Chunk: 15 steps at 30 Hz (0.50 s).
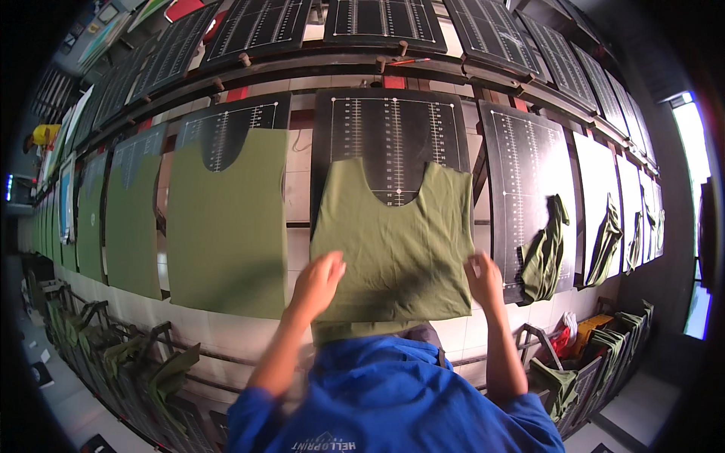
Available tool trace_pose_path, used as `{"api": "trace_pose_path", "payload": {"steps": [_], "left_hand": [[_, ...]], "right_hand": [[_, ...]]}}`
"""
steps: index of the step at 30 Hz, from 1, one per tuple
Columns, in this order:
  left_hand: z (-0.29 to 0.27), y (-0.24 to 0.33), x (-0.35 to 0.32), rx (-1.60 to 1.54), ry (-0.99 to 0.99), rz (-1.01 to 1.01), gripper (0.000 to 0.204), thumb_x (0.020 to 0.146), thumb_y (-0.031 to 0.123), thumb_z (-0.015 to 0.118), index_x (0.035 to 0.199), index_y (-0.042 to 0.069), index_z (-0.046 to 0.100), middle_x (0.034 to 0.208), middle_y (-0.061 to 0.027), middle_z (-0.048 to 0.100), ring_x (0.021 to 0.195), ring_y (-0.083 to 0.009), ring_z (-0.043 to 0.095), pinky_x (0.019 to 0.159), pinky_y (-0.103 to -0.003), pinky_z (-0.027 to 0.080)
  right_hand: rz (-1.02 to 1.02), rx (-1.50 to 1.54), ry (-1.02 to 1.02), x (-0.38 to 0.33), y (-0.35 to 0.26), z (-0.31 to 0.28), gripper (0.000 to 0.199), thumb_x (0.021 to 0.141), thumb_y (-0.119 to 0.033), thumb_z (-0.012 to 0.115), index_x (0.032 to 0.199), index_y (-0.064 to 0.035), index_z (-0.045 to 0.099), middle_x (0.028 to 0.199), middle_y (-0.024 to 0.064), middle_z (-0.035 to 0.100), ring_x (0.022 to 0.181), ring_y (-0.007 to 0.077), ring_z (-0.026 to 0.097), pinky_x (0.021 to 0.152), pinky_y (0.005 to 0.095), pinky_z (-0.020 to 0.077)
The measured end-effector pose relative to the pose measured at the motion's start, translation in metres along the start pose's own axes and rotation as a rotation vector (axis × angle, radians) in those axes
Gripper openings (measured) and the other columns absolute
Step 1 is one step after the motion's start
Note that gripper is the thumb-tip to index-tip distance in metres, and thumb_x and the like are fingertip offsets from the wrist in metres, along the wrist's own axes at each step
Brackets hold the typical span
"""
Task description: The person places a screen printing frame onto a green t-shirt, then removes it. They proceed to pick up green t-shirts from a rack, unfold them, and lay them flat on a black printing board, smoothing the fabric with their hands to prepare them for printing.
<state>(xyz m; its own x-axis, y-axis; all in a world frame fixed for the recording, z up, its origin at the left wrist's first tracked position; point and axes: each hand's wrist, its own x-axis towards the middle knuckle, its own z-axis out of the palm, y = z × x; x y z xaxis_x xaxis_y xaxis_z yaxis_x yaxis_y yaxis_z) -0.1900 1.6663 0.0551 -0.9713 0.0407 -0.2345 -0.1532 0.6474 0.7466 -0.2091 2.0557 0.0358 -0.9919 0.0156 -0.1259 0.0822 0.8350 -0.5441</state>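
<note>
Left of the left hand (320,278), a flat olive-green fabric panel (226,234) lies smooth. That hand, fingers curled, is at the edge of a wrinkled olive-green scoop-necked fabric piece (393,257), spread rightward over a black rectangular board (434,124) (ruled in white). The right hand (483,276) curls at the piece's opposite edge; given blur, whether either grips I cannot tell. Farther right lies crumpled green cloth (541,264).

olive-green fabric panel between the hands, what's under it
A black board with white scale markings shows above the olive-green fabric panel. The board's lower part is covered and can't be seen.
</note>
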Motion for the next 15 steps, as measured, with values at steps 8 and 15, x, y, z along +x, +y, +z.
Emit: {"api": "trace_pose_path", "payload": {"steps": [8, 15], "left_hand": [[0.029, -0.014, 0.227, 0.435, 0.398, 0.386, 0.021, 0.088, 0.006, 0.067, 0.108, 0.004, 0.063, 0.114, -0.0110, 0.057, 0.102, -0.0338, 0.054, 0.085, -0.044, 0.047], [0.015, -0.026, 0.236, 0.256, 0.251, 0.464, 0.007, 0.091, 0.005, 0.064, 0.097, 0.006, 0.060, 0.095, -0.0081, 0.061, 0.094, -0.0306, 0.054, 0.085, -0.043, 0.043]], "right_hand": [[-0.450, -0.315, 0.266, 0.209, -0.034, 0.052, 0.052, 0.089, -0.028, 0.069, 0.136, -0.0075, 0.057, 0.127, 0.0085, 0.064, 0.116, 0.0290, 0.058, 0.102, 0.0426, 0.0427], [-0.566, -0.171, 0.166, 0.218, -0.024, 0.038, 0.018, 0.088, -0.017, 0.069, 0.105, -0.0094, 0.068, 0.089, 0.0045, 0.064, 0.087, 0.0257, 0.060, 0.080, 0.0418, 0.0460]]}}
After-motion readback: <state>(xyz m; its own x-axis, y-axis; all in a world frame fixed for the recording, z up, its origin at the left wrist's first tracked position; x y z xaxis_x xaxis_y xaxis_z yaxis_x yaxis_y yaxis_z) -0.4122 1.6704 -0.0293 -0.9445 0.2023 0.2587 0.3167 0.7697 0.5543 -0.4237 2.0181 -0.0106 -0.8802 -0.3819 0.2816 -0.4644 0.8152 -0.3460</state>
